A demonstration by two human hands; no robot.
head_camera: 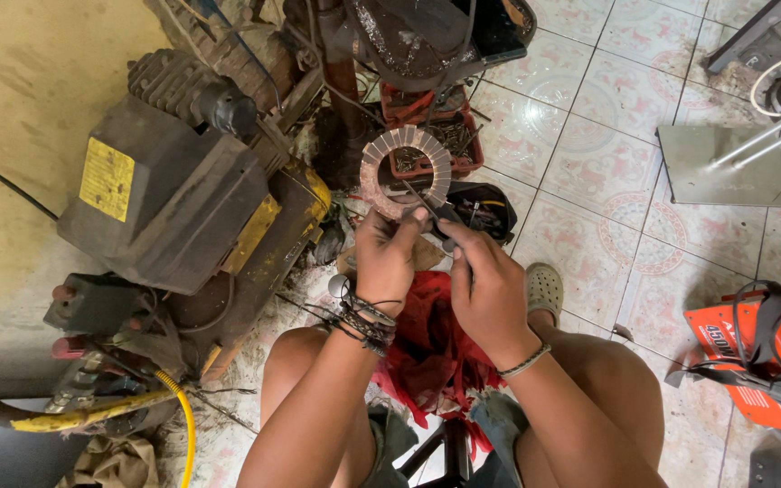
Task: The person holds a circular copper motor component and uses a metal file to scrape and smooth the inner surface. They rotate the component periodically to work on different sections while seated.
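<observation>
Above the lap, left hand (384, 258) fingers pinch the slotted ring disc (406, 172) at its lower edge; right hand (488, 287) fingers clamp dark pliers (433, 210) touching it. Red cloth (427, 339) below, grimy compressor (174, 194) left, tiled floor (625, 208).

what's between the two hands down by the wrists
In the head view, a red cloth lies in the gap between the left hand and the right hand; above them, both sets of fingers meet at the ring-shaped disc.
</observation>
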